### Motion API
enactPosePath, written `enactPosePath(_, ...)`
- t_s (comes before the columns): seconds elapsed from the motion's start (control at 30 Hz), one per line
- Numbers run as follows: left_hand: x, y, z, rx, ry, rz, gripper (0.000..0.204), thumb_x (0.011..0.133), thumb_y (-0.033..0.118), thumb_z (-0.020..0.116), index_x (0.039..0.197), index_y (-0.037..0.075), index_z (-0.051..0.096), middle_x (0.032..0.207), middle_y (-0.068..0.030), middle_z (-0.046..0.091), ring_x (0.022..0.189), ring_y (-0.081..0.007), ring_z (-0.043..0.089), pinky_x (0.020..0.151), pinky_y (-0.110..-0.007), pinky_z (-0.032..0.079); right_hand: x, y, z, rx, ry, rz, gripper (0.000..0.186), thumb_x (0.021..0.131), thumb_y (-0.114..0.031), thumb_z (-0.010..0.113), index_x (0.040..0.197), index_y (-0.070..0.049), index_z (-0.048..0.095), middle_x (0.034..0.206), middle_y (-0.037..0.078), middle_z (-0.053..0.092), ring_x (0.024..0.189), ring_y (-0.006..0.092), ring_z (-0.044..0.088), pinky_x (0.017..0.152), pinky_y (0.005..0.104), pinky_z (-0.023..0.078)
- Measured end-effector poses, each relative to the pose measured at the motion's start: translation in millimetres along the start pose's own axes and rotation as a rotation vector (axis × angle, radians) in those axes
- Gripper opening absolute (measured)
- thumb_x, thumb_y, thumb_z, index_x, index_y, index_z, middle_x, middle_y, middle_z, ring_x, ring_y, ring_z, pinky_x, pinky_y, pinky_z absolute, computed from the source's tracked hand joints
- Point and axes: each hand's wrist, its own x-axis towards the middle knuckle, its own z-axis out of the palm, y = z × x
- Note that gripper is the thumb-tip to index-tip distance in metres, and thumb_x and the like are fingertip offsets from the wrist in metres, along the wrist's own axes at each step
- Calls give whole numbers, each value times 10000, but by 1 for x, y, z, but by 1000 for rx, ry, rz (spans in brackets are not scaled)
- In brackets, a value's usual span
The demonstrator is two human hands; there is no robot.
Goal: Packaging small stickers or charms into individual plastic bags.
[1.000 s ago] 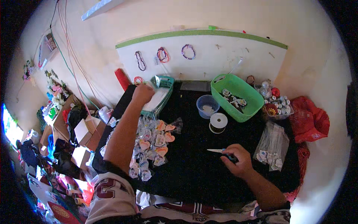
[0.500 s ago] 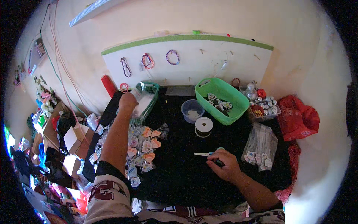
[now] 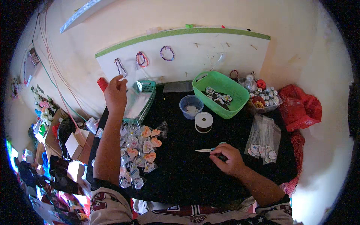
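Note:
My right hand [image 3: 229, 159] is closed around a pair of small scissors [image 3: 203, 150], their pale blades pointing left over the black tablecloth [image 3: 180, 176]. At the far left my left hand [image 3: 115, 95] is raised beside a dark green basket [image 3: 149, 98] that holds clear plastic bags [image 3: 138, 105]. Its fingertips pinch together, with something small and whitish at them that I cannot make out. Nearer me, several bagged charms [image 3: 144, 144] in white and orange lie in a cluster. A white spool [image 3: 204, 118] of dark cord stands beyond the scissors.
Behind the spool are a clear round tub [image 3: 186, 113] and a light green basket [image 3: 237, 93] with cut-out pieces. On the right lie a plastic bag of charms [image 3: 263, 138], a box of silver beads [image 3: 275, 112] and a red bag [image 3: 300, 107]. Bracelets [image 3: 167, 53] hang on the white board.
My left hand has risen from the dark green basket and moved a little left, toward the board. The right hand keeps the scissors in nearly the same place. The view has shifted slightly.

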Motion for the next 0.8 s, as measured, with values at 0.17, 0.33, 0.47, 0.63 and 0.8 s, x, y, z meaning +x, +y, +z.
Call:
enactPosePath(0.17,-55,62,-16,-620,-299,-385,192,888,157,635,1004,4,648,834,-33,675,700,-110,629,606,-241,500,-4,0,1,44,50,-18,152,764,-18,710,895,-24,632,774,86,604,671,165,589,577,269,447)
enactPosePath(0.33,-171,114,-11,-781,-870,-735,156,878,144,655,945,4,637,838,-46,676,693,-87,620,609,-224,507,-7,-14,-4,108,-30,226,165,787,-117,715,915,-41,643,827,92,641,742,200,623,667,328,489)
enactPosePath(0.47,-220,115,4,-791,-1028,-726,157,894,133,635,969,-4,623,864,-61,679,727,-80,625,636,-218,513,-7,-7,3,204,-9,301,200,808,-172,712,941,-38,647,846,70,657,748,162,631,687,295,487)
enactPosePath(0.63,-233,120,14,-994,-1015,-872,181,915,114,605,1034,-22,617,929,-69,677,792,-89,630,675,-226,524,-6,3,17,126,82,158,158,821,-108,700,917,-16,617,731,5,612,629,44,547,564,199,435)
enactPosePath(0.8,-235,109,17,-916,-1092,-722,205,907,120,624,1049,-27,635,930,-69,684,788,-91,628,681,-231,523,-3,-10,11,166,21,303,330,814,-129,706,1096,-30,565,817,37,618,695,105,578,604,244,458)
